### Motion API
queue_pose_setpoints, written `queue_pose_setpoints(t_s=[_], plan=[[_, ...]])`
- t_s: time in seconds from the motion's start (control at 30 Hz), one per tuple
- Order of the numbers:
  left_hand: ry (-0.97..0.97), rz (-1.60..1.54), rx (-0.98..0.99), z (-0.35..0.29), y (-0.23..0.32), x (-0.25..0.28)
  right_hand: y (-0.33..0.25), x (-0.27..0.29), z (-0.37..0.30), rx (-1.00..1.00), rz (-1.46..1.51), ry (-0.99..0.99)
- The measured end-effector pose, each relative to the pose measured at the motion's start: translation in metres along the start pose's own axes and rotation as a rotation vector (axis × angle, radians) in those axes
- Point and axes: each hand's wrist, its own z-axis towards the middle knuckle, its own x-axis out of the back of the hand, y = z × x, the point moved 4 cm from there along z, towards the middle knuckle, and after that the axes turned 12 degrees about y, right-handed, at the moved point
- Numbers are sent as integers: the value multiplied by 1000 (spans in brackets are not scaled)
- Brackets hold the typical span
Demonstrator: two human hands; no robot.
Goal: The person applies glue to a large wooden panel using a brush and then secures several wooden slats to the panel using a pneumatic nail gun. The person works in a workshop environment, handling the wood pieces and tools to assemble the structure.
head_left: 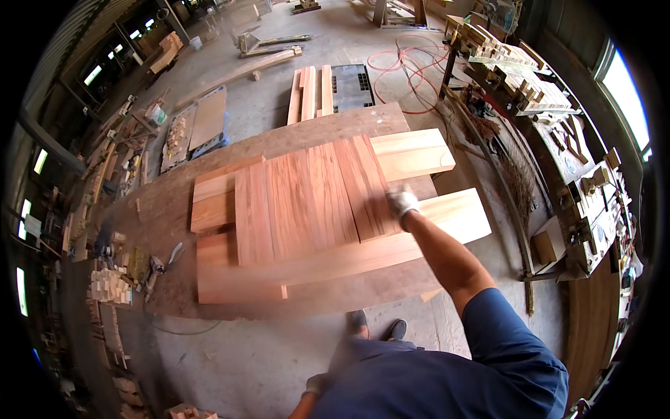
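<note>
A row of flat reddish-brown wooden boards [307, 195] lies edge to edge on the workbench [335, 293], with a thin dark seam before the rightmost board [366, 187]. Under the row, thicker pale planks [412, 155] stick out to the left and right. My right arm is stretched forward, and my right hand [403, 202], in a whitish glove, grips the right edge of the rightmost board. Low beside my body hangs my left hand [317, 383], also gloved, away from the wood. Its fingers are mostly hidden.
Hand tools [159, 269] and small wood blocks [110, 286] lie at the bench's left end. Beyond the bench are timber strips [307, 94], a dark pallet [352, 87], a red hose [398, 66] and a pallet jack [269, 43]. Wood-laden racks [530, 87] stand at right.
</note>
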Motion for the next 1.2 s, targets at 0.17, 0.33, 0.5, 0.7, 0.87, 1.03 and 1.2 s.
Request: queue_pose_setpoints(t_s=[0.17,0.33,0.5,0.7,0.87,1.03,1.2], plan=[[50,22,-137,8,-12,-1,-20,-12,-20,-9,127,-69],[37,17,-17,17,36,51,9,2,-16,41,105,126],[-77,158,-33,40,17,34,-8,6,-44,104,12,-92],[46,256,-221,71,-3,11,18,53,-89,338,-86,-197],[70,213,-328,59,55,54,103,82,-178,560,-469,-52],[161,37,-277,74,49,40,162,123,-248,412,-518,-169],[200,-157,-136,92,33,-1,230,158,-324,385,-495,-205]])
